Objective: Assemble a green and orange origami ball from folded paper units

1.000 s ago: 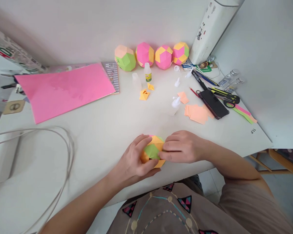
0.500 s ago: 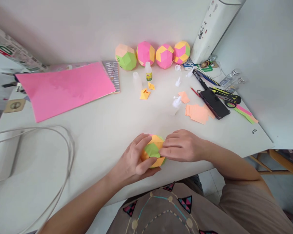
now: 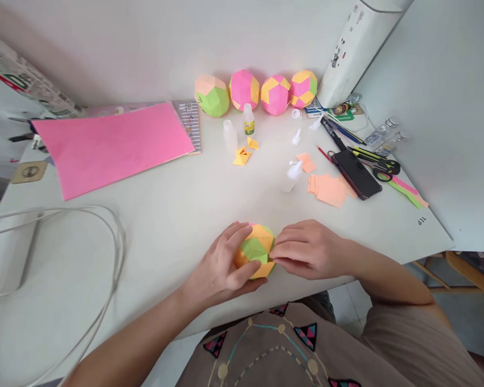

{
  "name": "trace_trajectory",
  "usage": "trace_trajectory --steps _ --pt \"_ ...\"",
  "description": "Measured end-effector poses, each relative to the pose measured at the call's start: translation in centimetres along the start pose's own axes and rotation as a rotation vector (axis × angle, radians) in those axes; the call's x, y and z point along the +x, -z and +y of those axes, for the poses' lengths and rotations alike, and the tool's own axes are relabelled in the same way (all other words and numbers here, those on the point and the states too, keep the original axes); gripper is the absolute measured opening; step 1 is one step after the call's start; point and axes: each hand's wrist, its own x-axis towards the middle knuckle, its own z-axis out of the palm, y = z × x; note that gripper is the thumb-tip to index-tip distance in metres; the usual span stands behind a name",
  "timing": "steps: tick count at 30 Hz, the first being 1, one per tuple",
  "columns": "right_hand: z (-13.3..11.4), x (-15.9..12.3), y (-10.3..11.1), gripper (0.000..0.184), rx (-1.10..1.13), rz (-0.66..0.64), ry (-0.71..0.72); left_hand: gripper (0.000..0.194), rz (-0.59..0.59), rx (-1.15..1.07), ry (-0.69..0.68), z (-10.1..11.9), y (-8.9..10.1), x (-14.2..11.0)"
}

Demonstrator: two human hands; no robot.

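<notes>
An orange and green folded paper ball (image 3: 256,249) rests near the front edge of the white table (image 3: 177,204). My left hand (image 3: 220,269) cups it from the left, fingers curled over its top and thumb under its front. My right hand (image 3: 306,250) presses its fingertips together against the ball's right side. Both hands are closed on the ball.
Several finished paper balls (image 3: 258,92) line the back wall. Glue bottles (image 3: 291,174), orange folded pieces (image 3: 242,156) and a stack of orange squares (image 3: 328,189) lie mid-table. A phone (image 3: 357,173), scissors (image 3: 377,161) and pens sit right. A pink sheet (image 3: 113,144) lies left, white cables (image 3: 105,252) front left.
My right fingertips shifted slightly down the ball's right side and the ball turned a little. The view moved slightly; nothing else on the table changed.
</notes>
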Motion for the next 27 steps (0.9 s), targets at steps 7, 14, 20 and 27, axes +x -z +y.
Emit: trace_trajectory --steps 7,14,20,27 --pt "-0.8 -0.3 -0.1 0.014 -0.077 0.036 -0.017 0.052 -0.006 0.007 0.01 0.0 0.1 -0.1" --pt "-1.5 -0.6 -0.3 0.02 -0.146 -0.004 -0.051 0.051 0.017 0.02 0.003 0.0 -0.1 0.0" --pt "-1.9 -0.6 -0.6 0.015 -0.111 0.069 -0.127 0.05 0.011 0.019 0.018 0.0 0.0 0.0" --pt "-2.0 -0.5 -0.8 0.012 0.141 0.07 -0.268 0.055 0.013 0.011 0.024 0.1 -0.2 -0.1"
